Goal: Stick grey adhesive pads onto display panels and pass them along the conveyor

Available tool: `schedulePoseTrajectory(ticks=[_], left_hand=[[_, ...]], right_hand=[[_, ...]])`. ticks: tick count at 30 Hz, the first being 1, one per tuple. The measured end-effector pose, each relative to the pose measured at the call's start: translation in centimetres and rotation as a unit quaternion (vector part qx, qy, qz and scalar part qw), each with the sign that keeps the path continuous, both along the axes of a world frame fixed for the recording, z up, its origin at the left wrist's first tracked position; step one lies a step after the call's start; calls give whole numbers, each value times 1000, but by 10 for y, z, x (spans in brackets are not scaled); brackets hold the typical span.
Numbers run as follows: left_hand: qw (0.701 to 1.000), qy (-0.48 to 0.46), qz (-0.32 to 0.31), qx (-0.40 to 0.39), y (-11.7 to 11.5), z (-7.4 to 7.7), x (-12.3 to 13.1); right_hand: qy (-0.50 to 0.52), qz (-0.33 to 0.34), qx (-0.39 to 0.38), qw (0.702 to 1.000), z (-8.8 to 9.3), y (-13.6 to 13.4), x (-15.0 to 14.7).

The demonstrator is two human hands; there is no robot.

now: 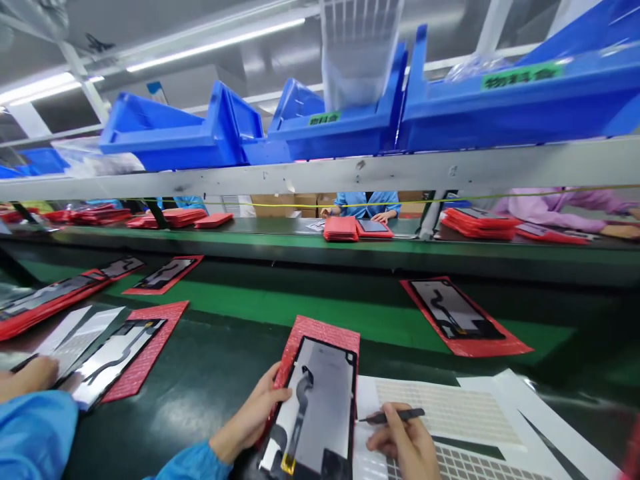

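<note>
The left hand (257, 407) grasps the edge of a display panel (327, 400) and the red bubble-wrap sleeve (327, 328) beneath it, at centre foreground; a loosened grip might let the panel slide. Rightward, the right hand (405, 441) pinches dark tweezers (413, 414), whose tip, near the panel's edge, might scratch it if jolted; gridded sheets (455, 408) lie beyond.

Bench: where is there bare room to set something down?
Free: the dark bench between the left hand and the co-worker's red wrap; also the green strip, between left panel and right panel. Crowded: around the right hand, where sheets spread.
</note>
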State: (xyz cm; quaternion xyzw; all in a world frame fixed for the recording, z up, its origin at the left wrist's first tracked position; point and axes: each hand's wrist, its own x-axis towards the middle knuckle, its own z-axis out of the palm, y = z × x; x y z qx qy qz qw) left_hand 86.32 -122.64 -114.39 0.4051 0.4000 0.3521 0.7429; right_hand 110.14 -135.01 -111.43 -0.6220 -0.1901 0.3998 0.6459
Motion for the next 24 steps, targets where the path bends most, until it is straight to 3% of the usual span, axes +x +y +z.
schedulePoseTrajectory(ticks=[6,9,12,15,19,22,24], left_hand=[[995,62,80,7,62,12,-8],[990,99,100,9,106,23,10],[985,131,110,24,146,38,44],[975,179,121,59,174,54,73],[945,271,130,132,193,72,87],[920,336,96,180,196,74,99],[911,363,32,196,190,67,122]], right_hand=[[-8,13,61,998,-7,-2,0],[-25,29,92,995,-6,-4,-2],[-55,37,135,989,6,-5,-4],[-99,27,206,973,35,-11,-6],[-228,3,327,917,102,-37,-10],[-347,-4,304,887,152,-68,-7],[-367,85,247,893,174,-86,-2]])
